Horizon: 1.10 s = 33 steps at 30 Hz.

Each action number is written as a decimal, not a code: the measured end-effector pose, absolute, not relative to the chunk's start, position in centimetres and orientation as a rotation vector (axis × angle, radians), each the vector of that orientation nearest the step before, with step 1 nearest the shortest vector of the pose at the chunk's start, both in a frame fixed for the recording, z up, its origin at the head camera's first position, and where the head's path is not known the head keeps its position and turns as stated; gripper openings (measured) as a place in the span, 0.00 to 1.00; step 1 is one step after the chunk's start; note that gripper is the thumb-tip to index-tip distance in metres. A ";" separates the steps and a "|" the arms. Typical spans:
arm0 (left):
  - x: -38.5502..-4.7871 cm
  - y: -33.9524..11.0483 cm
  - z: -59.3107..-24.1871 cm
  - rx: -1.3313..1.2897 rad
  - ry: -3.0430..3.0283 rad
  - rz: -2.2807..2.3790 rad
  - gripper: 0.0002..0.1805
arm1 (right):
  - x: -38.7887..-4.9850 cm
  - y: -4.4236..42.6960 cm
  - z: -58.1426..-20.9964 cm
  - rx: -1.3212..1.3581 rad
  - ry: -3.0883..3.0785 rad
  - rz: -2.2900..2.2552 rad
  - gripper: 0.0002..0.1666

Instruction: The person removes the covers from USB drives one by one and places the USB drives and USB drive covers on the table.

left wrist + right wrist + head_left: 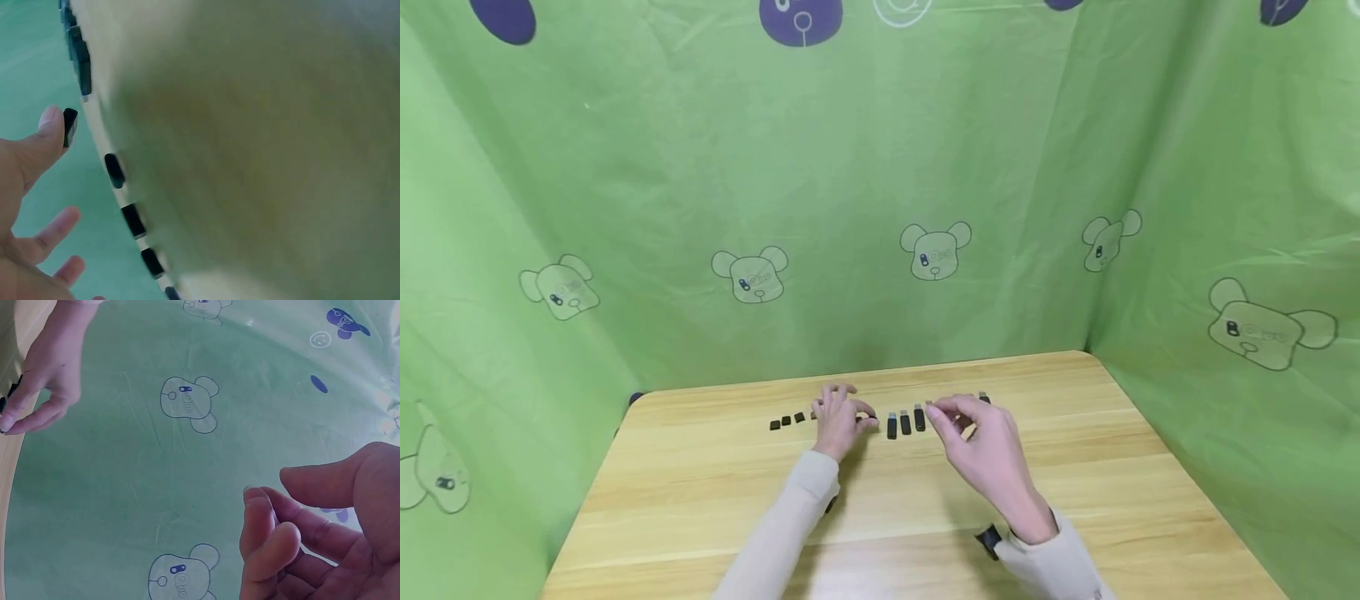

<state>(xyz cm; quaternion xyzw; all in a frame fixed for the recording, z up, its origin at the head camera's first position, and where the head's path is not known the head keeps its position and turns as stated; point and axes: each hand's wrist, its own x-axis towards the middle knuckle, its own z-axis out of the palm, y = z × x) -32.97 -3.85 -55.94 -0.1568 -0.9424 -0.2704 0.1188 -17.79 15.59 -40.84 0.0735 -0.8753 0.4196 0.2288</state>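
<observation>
My left hand (841, 421) is over the row at the table's middle, pinching a small black cap (70, 127) at the thumb tip; the left wrist view does not show the opposing fingertip. To its left lie more small black caps (786, 421). Several black USB sticks with metal plugs, among them one USB stick (892, 426), stand in a row right of that hand. My right hand (988, 450) hovers by the right part of this row, hiding some of it. In the right wrist view its thumb is apart from its loosely bent fingers, with nothing between them.
The pale wooden table (700, 492) has rounded far corners. Green curtains (850, 167) printed with bear heads enclose it at the back and both sides. Another USB stick (984, 398) shows just beyond the right hand. A black strap (988, 542) is at the right wrist.
</observation>
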 end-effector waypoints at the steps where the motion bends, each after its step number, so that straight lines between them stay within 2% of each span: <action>1: -33.0 -3.8 -56.2 -0.458 -2.767 -0.787 0.09 | -17.5 15.7 -40.9 0.195 -2.413 1.156 0.05; 7: -33.4 -3.4 -57.3 -0.433 -2.801 -0.709 0.10 | -16.1 16.1 -41.1 0.130 -2.423 1.179 0.03; 28: -33.5 -2.3 -56.7 -0.372 -2.838 -0.457 0.09 | -15.0 17.0 -40.4 0.092 -2.421 1.208 0.04; 33: -33.5 -2.4 -56.5 -0.369 -2.823 -0.460 0.12 | -14.9 17.2 -40.5 0.073 -2.432 1.208 0.04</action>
